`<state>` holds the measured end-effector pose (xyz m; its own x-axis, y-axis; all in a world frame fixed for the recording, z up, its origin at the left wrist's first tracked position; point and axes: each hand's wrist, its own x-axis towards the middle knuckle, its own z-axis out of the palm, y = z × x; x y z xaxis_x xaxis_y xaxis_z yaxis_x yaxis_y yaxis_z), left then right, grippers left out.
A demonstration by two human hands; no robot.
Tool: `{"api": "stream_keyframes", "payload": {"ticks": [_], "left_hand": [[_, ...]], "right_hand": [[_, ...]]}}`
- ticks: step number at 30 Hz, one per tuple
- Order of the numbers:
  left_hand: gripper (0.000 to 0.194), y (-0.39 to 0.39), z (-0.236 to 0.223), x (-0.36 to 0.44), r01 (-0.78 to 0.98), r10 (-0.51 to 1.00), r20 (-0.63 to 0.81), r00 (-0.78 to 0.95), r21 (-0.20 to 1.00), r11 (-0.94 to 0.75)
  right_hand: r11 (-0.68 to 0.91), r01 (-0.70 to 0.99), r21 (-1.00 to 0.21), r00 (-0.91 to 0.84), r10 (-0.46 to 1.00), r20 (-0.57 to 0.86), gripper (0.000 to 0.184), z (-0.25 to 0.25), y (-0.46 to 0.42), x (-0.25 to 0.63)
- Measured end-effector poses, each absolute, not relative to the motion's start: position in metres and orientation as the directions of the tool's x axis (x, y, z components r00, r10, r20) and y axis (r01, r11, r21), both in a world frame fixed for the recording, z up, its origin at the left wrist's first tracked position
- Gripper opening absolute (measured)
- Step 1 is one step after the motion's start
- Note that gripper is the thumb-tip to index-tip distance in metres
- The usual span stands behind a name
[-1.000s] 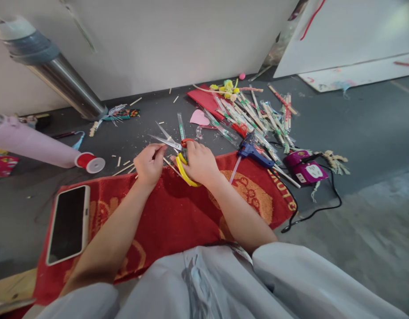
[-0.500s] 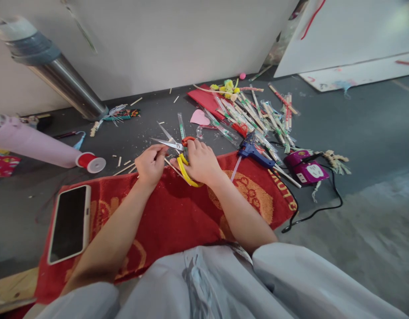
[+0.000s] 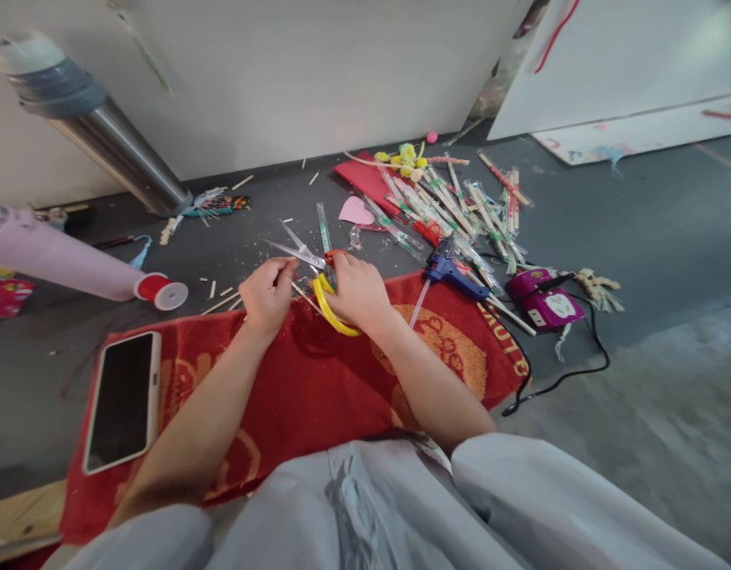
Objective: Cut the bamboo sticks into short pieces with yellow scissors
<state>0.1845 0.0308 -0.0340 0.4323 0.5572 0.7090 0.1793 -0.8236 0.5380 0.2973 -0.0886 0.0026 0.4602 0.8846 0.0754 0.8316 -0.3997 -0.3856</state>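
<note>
My right hand (image 3: 360, 291) is closed around the handles of a pair of scissors (image 3: 309, 255), one loop yellow and the other orange-red. The blades are apart and point left, above the dark table. Just below the blade tips, my left hand (image 3: 267, 294) is closed in a pinch; whatever its fingertips hold is too small to make out. Thin wooden sticks (image 3: 221, 304) lie left of that hand, with small cut bits and crumbs near the blades. Under both forearms is a red towel (image 3: 317, 380) with an orange pattern.
A phone (image 3: 123, 396) lies on the towel's left end. Beyond it are a red ribbon spool (image 3: 161, 290), a lilac bottle (image 3: 74, 253) and a steel cylinder (image 3: 133, 146). On the right sit wrapped sticks (image 3: 454, 202), a blue glue gun (image 3: 457, 271) and a purple box (image 3: 546, 299) with a black cord.
The scissor blades stand slightly wider apart than before. Both hands stay in nearly the same place, and the whole view has shifted a little.
</note>
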Motion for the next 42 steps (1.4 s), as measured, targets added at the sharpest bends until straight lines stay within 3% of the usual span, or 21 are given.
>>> {"api": "stream_keyframes", "payload": {"ticks": [9,22,33,42], "left_hand": [[0.022,0.0305,-0.0326,0.1845,0.222,0.607,0.657,0.447,0.575,-0.787],[0.025,0.0296,-0.0281,0.1843,0.216,0.593,0.640,0.488,0.570,-0.793],[0.025,0.0299,-0.0284,0.1832,0.218,0.585,0.639,0.499,0.561,-0.798],[0.030,0.0317,-0.0314,0.1829,0.203,0.576,0.658,0.485,0.556,-0.806]], "right_hand": [[-0.419,0.829,-0.370,0.469,0.882,0.050,0.055,0.0050,-0.0897,0.2962],[-0.335,0.883,-0.328,0.404,0.899,0.167,0.071,-0.0007,-0.0949,0.3029],[-0.339,0.869,-0.361,0.416,0.895,0.162,0.066,0.0028,-0.0952,0.3016],[-0.377,0.851,-0.366,0.456,0.876,0.158,0.051,0.0013,-0.0915,0.3027]]}}
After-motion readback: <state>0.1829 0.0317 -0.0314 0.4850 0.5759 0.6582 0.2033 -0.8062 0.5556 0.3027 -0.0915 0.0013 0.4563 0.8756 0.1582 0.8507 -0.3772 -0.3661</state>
